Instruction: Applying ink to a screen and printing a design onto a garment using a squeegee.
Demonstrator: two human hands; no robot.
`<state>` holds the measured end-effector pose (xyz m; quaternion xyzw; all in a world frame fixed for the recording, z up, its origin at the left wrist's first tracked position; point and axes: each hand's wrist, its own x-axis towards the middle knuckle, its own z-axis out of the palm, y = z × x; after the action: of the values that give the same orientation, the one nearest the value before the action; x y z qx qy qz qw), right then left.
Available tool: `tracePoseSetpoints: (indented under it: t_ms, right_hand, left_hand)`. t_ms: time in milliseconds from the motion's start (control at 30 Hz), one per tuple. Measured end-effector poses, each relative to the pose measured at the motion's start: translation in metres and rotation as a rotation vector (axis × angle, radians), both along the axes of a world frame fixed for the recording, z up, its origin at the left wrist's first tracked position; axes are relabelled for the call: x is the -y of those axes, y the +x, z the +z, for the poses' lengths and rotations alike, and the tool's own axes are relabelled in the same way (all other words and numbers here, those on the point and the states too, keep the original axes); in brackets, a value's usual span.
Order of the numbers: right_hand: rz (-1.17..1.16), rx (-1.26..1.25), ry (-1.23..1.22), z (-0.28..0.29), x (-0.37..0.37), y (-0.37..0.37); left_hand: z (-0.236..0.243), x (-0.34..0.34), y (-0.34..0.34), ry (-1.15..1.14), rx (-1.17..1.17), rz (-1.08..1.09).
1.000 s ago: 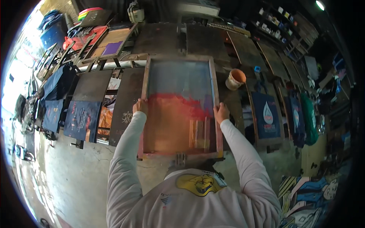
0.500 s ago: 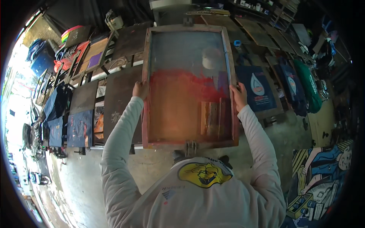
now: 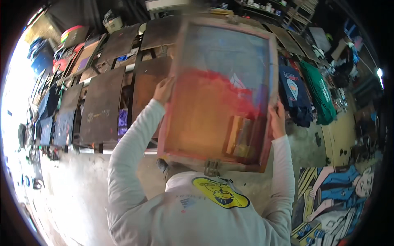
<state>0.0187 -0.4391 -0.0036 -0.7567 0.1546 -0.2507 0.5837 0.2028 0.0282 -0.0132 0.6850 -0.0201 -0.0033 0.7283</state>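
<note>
Between my hands is a large framed printing screen [image 3: 205, 123], its mesh smeared orange and red in the near half and pale blue-grey beyond. My left hand [image 3: 164, 90] grips the frame's left side. Along the right side, my right hand [image 3: 278, 119] is closed on the frame. A squeegee [image 3: 238, 137] with a wooden edge lies inside the frame at the near right corner. A metal hinge clamp [image 3: 211, 167] is fixed to the near edge. The screen is tilted slightly clockwise and blurred by motion. A pale drop-shaped patch shows through the mesh.
Rows of dark printing boards [image 3: 102, 104] stretch to the left and behind the screen. To the right lie a navy printed cloth [image 3: 294, 88] and a green cloth [image 3: 318, 92]. A painted panel [image 3: 334, 201] covers the lower right. Concrete floor [image 3: 94, 180] lies below the boards.
The screen has shifted to the right with both my hands on it and turned slightly clockwise. My view of the boards has moved along, and my body has turned a little.
</note>
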Motion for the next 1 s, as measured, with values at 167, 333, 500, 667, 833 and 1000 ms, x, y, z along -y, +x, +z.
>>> tracePoseSetpoints:
  t_ms: [167,333,500,667,833,1000]
  right_hand:
    - [0.098,-0.008,0.128,0.028,0.062,0.012]
    - [0.145,-0.072,0.165,0.043,0.101,0.04]
    - [0.156,-0.036,0.191,0.031,0.139,0.086]
    - [0.069,-0.056,0.079,0.032,0.161,0.123]
    - [0.059,-0.076,0.079,0.017,0.201,0.167]
    - [0.139,-0.08,0.087,-0.002,0.217,0.198]
  left_hand:
    - [-0.022,0.07,0.012,-0.279,0.134,-0.037]
    - [0.025,0.12,-0.001,-0.391,-0.194,-0.06]
    - [0.017,0.147,0.032,-0.45,-0.077,-0.062]
    - [0.018,0.18,0.065,-0.422,-0.075,-0.034]
    - [0.01,0.21,0.086,-0.399,-0.018,-0.012]
    - [-0.011,0.223,0.092,-0.39,-0.059,0.057]
